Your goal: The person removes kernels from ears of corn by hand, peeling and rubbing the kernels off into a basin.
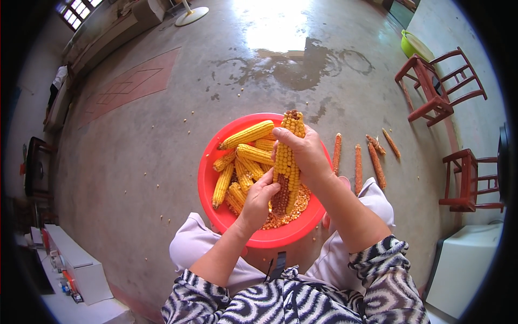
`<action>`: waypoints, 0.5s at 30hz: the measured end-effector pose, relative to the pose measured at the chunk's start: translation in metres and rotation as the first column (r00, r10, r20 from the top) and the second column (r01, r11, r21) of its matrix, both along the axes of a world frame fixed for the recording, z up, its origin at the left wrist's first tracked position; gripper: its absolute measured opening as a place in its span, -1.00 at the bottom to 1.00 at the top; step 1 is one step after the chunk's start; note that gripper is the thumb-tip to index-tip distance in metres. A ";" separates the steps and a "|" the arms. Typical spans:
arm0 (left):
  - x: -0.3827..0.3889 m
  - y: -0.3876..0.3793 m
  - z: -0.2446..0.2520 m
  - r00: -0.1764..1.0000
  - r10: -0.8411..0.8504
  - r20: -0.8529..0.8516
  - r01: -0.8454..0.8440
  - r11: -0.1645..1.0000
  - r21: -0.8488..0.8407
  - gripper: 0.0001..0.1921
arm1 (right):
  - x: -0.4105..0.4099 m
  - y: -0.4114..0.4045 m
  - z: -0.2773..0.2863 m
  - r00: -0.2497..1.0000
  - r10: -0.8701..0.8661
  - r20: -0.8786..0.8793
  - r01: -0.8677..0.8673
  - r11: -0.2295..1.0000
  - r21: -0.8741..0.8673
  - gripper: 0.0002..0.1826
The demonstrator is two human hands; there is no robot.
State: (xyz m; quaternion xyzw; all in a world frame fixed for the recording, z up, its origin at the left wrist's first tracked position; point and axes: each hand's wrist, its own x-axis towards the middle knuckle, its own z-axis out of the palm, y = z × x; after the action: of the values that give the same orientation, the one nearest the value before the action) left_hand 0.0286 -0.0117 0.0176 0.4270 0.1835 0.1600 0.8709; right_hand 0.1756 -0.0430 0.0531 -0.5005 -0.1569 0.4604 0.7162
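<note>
An ear of corn (286,158), its lower part partly bare of kernels, is held upright in the picture over a red plastic basin (259,241). My right hand (305,152) grips its upper part, thumb across the front. Lower down, my left hand (259,196) has its thumb and fingers on the ear's left side beside the bare cob part. Whole yellow ears of corn (247,135) lie heaped in the basin's left and upper part. Loose kernels (289,214) cover some of its bottom, below the held ear.
Several stripped corncobs (358,168) lie on the concrete floor right of the basin, and stray kernels dot the floor. Two red wooden chairs (433,87) (469,180) stand at the right wall, a green basin (415,45) behind one. A white cabinet (465,267) is at lower right.
</note>
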 end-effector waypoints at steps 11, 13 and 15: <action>0.004 -0.003 0.000 0.997 0.067 -0.040 -0.059 0.985 0.162 -0.58 | -0.001 0.002 0.002 0.999 -0.029 -0.044 0.029 1.000 -0.007 -0.76; 0.004 -0.003 -0.001 0.997 0.062 -0.052 -0.051 0.980 0.192 -0.60 | -0.001 0.001 0.001 0.998 -0.035 -0.042 0.034 0.999 -0.008 -0.76; 0.003 -0.003 -0.001 0.998 0.027 -0.059 -0.016 0.983 0.180 -0.54 | 0.000 0.000 0.001 0.999 -0.036 -0.040 0.035 0.999 -0.010 -0.76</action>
State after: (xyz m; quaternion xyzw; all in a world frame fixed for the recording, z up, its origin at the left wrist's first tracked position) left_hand 0.0317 -0.0150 0.0166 0.5066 0.1995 0.1719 0.8210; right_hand 0.1758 -0.0432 0.0540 -0.4971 -0.1314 0.4583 0.7250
